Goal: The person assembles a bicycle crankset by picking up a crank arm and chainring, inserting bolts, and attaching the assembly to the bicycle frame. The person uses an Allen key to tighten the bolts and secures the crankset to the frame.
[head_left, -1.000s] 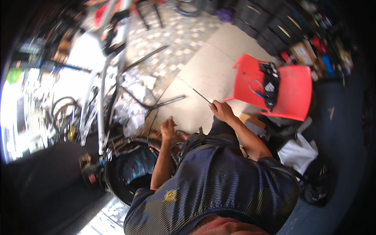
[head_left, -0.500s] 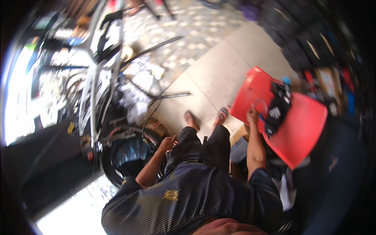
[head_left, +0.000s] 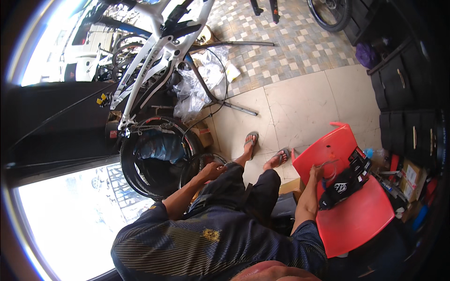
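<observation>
My right hand [head_left: 317, 173] is closed on a thin, pale looped cable [head_left: 332, 169] above the red plastic chair [head_left: 358, 222]. Beside that hand, a black cloth item with a white print [head_left: 341, 188] lies across the chair. My left hand [head_left: 213, 171] is by my left knee with its fingers curled in; whatever it may hold is hidden. Close to it, bicycle wheels [head_left: 125, 175] lie around a dark plastic bag [head_left: 161, 149]. A white bicycle frame [head_left: 149, 65] stands ahead on the left, apart from both hands.
A grey metal stand leg [head_left: 241, 109] extends over the tiled floor, beside clear plastic wrapping [head_left: 192, 96]. Dark drawers [head_left: 408, 133] line the right side. Cardboard boxes [head_left: 412, 180] and tools sit beyond the chair. Another bicycle wheel [head_left: 330, 14] shows at the far right.
The view has shifted, so the bicycle frame, chair and floor appear farther right and lower. My right hand stays by the chair with the looped cable, my left hand by my knee.
</observation>
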The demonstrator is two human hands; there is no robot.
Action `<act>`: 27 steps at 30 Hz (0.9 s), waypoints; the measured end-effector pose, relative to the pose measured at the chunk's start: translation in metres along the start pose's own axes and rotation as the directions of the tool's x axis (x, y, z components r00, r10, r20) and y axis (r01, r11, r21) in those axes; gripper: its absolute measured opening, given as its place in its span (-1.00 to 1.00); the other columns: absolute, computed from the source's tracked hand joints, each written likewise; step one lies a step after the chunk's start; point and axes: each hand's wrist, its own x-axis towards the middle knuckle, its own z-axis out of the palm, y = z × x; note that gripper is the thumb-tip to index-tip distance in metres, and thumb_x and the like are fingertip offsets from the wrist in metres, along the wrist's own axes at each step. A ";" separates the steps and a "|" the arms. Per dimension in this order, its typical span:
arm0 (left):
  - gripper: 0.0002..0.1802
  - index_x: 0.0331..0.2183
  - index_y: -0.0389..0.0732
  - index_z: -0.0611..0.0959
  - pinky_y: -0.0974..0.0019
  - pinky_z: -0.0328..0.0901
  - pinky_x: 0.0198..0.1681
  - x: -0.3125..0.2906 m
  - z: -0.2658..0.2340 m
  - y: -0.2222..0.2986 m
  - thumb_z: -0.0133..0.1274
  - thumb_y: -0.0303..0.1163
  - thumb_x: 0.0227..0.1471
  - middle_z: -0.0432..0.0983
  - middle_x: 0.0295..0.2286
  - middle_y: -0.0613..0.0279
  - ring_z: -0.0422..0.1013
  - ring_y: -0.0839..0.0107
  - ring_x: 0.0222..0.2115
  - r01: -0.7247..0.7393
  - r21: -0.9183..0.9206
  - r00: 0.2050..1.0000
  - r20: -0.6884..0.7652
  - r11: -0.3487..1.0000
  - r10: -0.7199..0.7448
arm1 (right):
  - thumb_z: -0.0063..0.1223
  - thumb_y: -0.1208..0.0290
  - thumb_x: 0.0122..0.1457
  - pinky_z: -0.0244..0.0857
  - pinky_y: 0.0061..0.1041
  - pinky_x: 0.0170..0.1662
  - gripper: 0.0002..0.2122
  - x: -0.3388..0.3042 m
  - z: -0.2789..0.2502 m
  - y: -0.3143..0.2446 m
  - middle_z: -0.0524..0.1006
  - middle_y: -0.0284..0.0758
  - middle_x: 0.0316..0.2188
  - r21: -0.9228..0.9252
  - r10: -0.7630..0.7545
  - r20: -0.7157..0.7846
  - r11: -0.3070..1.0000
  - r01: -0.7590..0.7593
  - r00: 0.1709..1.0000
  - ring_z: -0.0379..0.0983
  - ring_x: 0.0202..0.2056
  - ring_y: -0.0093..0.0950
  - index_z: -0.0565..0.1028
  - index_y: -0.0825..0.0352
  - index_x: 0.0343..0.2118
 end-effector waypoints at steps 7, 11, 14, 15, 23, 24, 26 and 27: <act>-0.47 -0.14 -0.24 0.68 0.04 0.39 -0.07 -0.023 0.006 -0.017 0.03 0.03 0.12 0.62 -0.22 -0.13 0.55 -0.02 -0.17 0.044 -0.002 0.997 -0.068 0.999 -0.044 | 0.15 0.12 0.11 0.47 -0.16 -0.20 -0.64 -0.044 -0.085 -0.043 0.64 -0.09 -0.41 0.048 -0.194 0.119 0.981 0.190 0.974 0.60 -0.35 -0.06 0.61 0.41 -0.34; -0.58 -0.15 -0.22 0.69 0.15 0.43 -0.14 -0.024 -0.061 -0.023 0.10 -0.10 0.10 0.64 -0.27 -0.09 0.58 0.07 -0.23 -0.036 -0.088 0.937 -0.349 0.995 0.003 | 0.15 0.20 0.13 0.44 -0.29 -0.39 -0.69 -0.025 -0.032 -0.033 0.63 -0.19 -0.45 0.166 -0.257 -0.011 0.952 0.256 0.966 0.57 -0.51 -0.23 0.56 0.36 -0.22; -0.63 -0.19 -0.29 0.67 0.16 0.44 -0.20 -0.035 -0.089 -0.065 0.12 -0.17 0.12 0.64 -0.31 -0.07 0.59 0.11 -0.28 -0.169 -0.163 0.762 -0.648 0.972 0.024 | 0.17 0.31 0.14 0.37 -0.45 -0.59 -0.78 -0.048 -0.035 -0.058 0.61 -0.26 -0.50 0.360 -0.290 0.210 0.911 0.202 0.934 0.52 -0.63 -0.44 0.54 0.31 -0.21; -0.66 -0.19 -0.27 0.67 0.23 0.43 -0.27 -0.030 -0.099 -0.057 0.13 -0.21 0.12 0.65 -0.34 0.00 0.58 0.26 -0.35 -0.169 -0.243 0.728 -0.684 0.955 -0.045 | 0.17 0.33 0.15 0.34 -0.50 -0.63 -0.78 -0.052 -0.048 -0.062 0.60 -0.30 -0.52 0.414 -0.274 0.297 0.900 0.135 0.915 0.50 -0.65 -0.50 0.53 0.28 -0.18; -0.58 0.01 -0.24 0.53 0.33 0.44 -0.45 -0.046 -0.199 -0.123 0.07 -0.19 0.22 0.57 -0.25 0.19 0.55 0.36 -0.41 -0.502 -0.791 0.627 -0.611 0.349 -0.484 | 0.15 0.38 0.13 0.38 -0.51 -0.62 -0.81 -0.123 -0.044 -0.126 0.59 -0.29 -0.53 0.263 -0.357 0.534 0.932 0.250 0.767 0.52 -0.63 -0.51 0.53 0.30 -0.21; -0.56 0.04 -0.23 0.50 0.30 0.45 -0.42 -0.046 -0.209 -0.135 0.06 -0.19 0.22 0.56 -0.21 0.17 0.56 0.33 -0.36 -0.545 -0.794 0.639 -0.601 0.268 -0.481 | 0.15 0.37 0.13 0.39 -0.51 -0.62 -0.80 -0.133 -0.040 -0.137 0.60 -0.29 -0.53 0.237 -0.367 0.549 0.930 0.281 0.751 0.52 -0.62 -0.51 0.53 0.31 -0.20; -0.52 0.04 -0.22 0.47 0.27 0.48 -0.36 -0.033 -0.224 -0.131 0.10 -0.15 0.20 0.55 -0.21 0.11 0.56 0.25 -0.30 -0.613 -0.784 0.648 -0.571 0.099 -0.503 | 0.16 0.34 0.14 0.43 -0.48 -0.58 -0.76 -0.146 -0.049 -0.156 0.60 -0.27 -0.51 0.188 -0.385 0.542 0.922 0.339 0.747 0.54 -0.60 -0.49 0.52 0.34 -0.19; -0.48 0.08 -0.23 0.44 0.26 0.48 -0.35 -0.027 -0.238 -0.129 0.10 -0.14 0.20 0.54 -0.16 0.08 0.56 0.22 -0.28 -0.634 -0.772 0.655 -0.567 0.046 -0.499 | 0.15 0.33 0.14 0.42 -0.48 -0.58 -0.76 -0.148 -0.047 -0.163 0.60 -0.26 -0.50 0.188 -0.399 0.534 0.916 0.356 0.745 0.54 -0.60 -0.49 0.51 0.35 -0.19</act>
